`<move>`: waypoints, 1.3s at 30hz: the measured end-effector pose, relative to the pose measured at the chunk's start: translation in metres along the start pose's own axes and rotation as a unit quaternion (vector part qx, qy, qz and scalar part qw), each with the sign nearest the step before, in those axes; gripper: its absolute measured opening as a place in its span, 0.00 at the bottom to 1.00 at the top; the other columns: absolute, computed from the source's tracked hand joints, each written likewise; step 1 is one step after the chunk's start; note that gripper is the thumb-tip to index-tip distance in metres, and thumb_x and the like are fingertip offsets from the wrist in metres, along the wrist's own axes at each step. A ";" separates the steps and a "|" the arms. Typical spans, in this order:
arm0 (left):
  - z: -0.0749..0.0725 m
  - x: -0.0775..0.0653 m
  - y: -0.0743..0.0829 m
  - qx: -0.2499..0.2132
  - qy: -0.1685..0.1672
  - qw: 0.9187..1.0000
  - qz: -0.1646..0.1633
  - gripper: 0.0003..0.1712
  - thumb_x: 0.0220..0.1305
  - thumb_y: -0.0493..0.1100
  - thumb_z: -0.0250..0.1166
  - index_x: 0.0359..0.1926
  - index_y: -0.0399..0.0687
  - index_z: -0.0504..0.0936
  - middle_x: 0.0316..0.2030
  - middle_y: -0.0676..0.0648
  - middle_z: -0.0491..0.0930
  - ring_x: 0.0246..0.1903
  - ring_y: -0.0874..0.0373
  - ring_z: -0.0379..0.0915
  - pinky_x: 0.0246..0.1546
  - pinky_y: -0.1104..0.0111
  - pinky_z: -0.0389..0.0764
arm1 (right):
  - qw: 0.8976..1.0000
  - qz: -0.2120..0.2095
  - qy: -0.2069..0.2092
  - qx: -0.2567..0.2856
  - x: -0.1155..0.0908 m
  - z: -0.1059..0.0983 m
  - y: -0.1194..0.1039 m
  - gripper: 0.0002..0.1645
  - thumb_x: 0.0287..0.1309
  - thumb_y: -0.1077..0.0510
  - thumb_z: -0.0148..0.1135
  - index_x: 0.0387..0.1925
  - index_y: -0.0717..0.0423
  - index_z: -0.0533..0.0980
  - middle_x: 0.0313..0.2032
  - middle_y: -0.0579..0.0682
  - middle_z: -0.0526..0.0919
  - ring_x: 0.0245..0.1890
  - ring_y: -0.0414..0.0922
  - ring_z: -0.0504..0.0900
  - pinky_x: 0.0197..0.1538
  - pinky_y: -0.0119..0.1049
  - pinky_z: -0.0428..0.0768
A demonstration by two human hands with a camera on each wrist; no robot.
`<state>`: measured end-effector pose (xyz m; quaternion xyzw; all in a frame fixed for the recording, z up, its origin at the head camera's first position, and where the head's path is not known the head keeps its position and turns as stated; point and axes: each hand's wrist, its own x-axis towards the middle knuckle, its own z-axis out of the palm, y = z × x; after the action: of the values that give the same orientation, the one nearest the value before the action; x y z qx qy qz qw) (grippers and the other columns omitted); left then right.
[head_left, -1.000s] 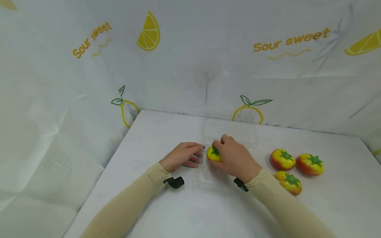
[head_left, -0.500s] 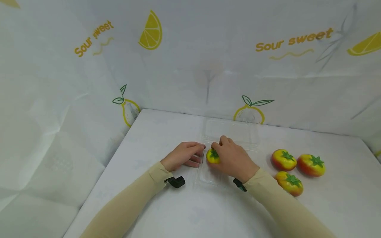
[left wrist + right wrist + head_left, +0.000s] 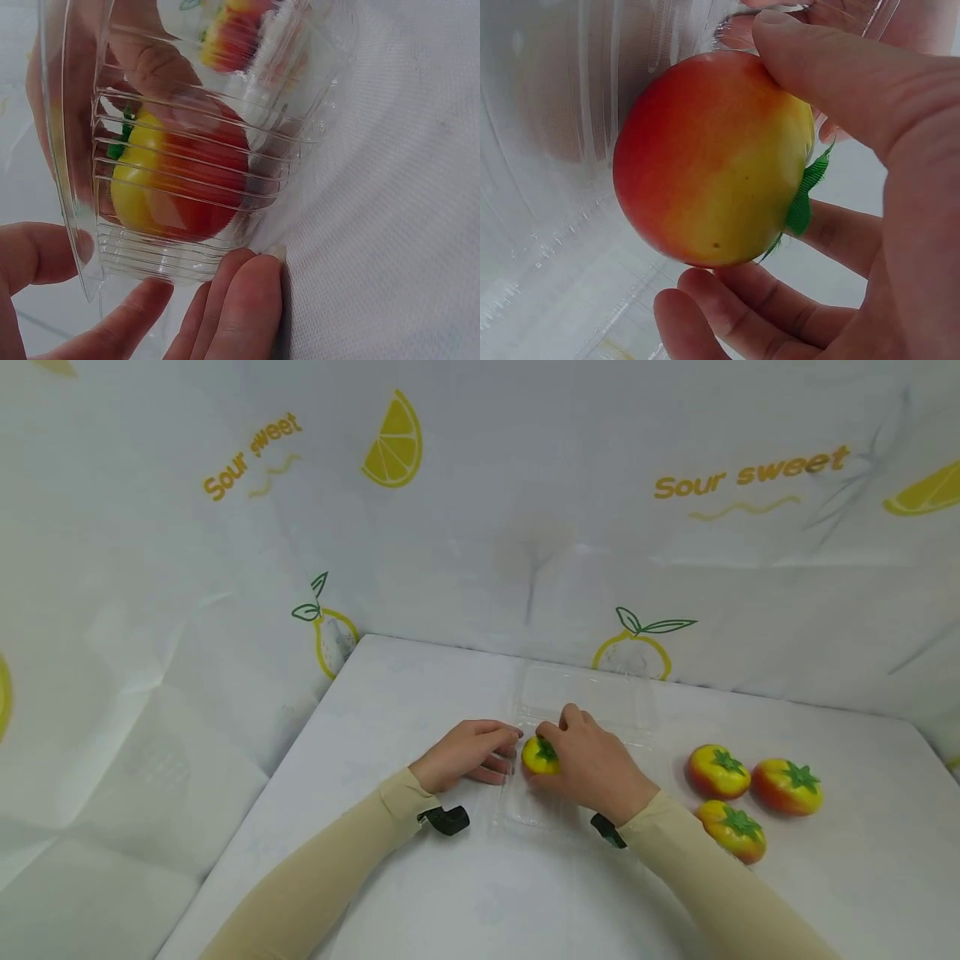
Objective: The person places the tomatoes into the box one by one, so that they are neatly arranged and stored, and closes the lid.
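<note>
A red and yellow toy tomato (image 3: 537, 757) with a green leafy top sits inside a clear plastic clamshell box (image 3: 523, 814). My right hand (image 3: 596, 770) holds that tomato, thumb on one side and fingers on the other, as the right wrist view shows of the tomato (image 3: 712, 165). Beside the box's left wall is my left hand (image 3: 472, 752), its fingers loosely extended. In the left wrist view its fingertips lie against the ribbed wall, low by the table, and one digit reaches the rim. The box's lid (image 3: 577, 693) lies folded back, away from me.
To the right of the box, several more toy tomatoes rest on the white table: one tomato (image 3: 717, 772) at the back, another tomato (image 3: 787, 787) farther right, and a nearer tomato (image 3: 732, 832) by my right sleeve. White printed sheeting (image 3: 480, 527) stands behind and at the left.
The head view has shifted slightly, moving the whole scene a little to the right. Both hands keep nearly the same places, with the tomato still in my right hand.
</note>
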<state>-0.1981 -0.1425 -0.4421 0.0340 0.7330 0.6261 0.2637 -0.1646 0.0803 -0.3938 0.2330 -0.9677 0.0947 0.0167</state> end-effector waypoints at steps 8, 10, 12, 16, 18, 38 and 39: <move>0.013 0.008 0.007 0.008 -0.013 1.000 0.004 0.27 0.78 0.59 0.64 0.65 0.48 0.85 0.54 0.41 0.87 0.43 0.53 0.88 0.45 0.63 0.94 | 0.999 0.032 -0.022 -0.003 -0.009 -0.010 0.012 0.39 0.55 0.37 0.82 0.62 0.53 0.82 0.46 0.55 0.77 0.42 0.48 0.77 0.46 0.47 0.91; 0.015 0.009 0.009 0.009 -0.017 1.000 0.002 0.26 0.78 0.59 0.64 0.65 0.48 0.85 0.55 0.41 0.86 0.44 0.53 0.87 0.46 0.64 0.94 | 0.998 0.045 -0.033 0.000 -0.012 -0.016 0.016 0.42 0.55 0.36 0.82 0.64 0.52 0.81 0.47 0.55 0.77 0.43 0.49 0.78 0.47 0.49 0.91; 0.016 0.009 0.010 0.007 -0.019 1.000 0.001 0.26 0.78 0.59 0.64 0.66 0.49 0.85 0.55 0.41 0.86 0.44 0.53 0.87 0.46 0.64 0.94 | 0.997 0.060 -0.039 0.007 -0.017 -0.022 0.020 0.44 0.55 0.34 0.81 0.66 0.52 0.80 0.48 0.55 0.77 0.43 0.49 0.78 0.46 0.48 0.90; 0.015 0.008 0.009 0.010 -0.017 1.000 0.002 0.27 0.77 0.60 0.65 0.65 0.49 0.85 0.55 0.41 0.86 0.46 0.52 0.88 0.47 0.63 0.93 | 0.997 0.076 -0.023 0.021 -0.031 -0.039 0.034 0.45 0.57 0.33 0.79 0.67 0.53 0.79 0.48 0.55 0.78 0.39 0.48 0.77 0.40 0.45 0.88; 0.012 0.007 0.007 0.016 -0.014 1.000 0.000 0.27 0.76 0.61 0.65 0.65 0.51 0.85 0.55 0.42 0.86 0.46 0.52 0.88 0.47 0.63 0.93 | 0.996 0.088 -0.004 0.028 -0.043 -0.048 0.044 0.43 0.60 0.34 0.78 0.67 0.54 0.79 0.50 0.57 0.79 0.39 0.48 0.78 0.41 0.46 0.89; 0.007 -0.001 -0.003 0.016 0.004 1.000 -0.021 0.29 0.74 0.62 0.66 0.67 0.54 0.84 0.56 0.42 0.85 0.47 0.53 0.89 0.49 0.63 0.93 | 0.955 0.265 -0.026 0.130 -0.162 -0.073 0.242 0.57 0.67 0.24 0.64 0.79 0.58 0.65 0.71 0.73 0.70 0.65 0.72 0.73 0.55 0.71 0.81; 0.008 -0.001 -0.003 0.016 0.004 1.000 -0.021 0.28 0.75 0.62 0.66 0.67 0.54 0.84 0.56 0.42 0.85 0.47 0.53 0.89 0.49 0.63 0.93 | 0.953 0.268 -0.038 0.136 -0.165 -0.072 0.245 0.58 0.66 0.23 0.65 0.79 0.57 0.64 0.71 0.72 0.70 0.65 0.72 0.73 0.55 0.70 0.81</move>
<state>-0.1930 -0.1359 -0.4447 0.0197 0.7447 0.6086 0.2732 -0.1300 0.3821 -0.3789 -0.0312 -0.9724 0.2177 -0.0782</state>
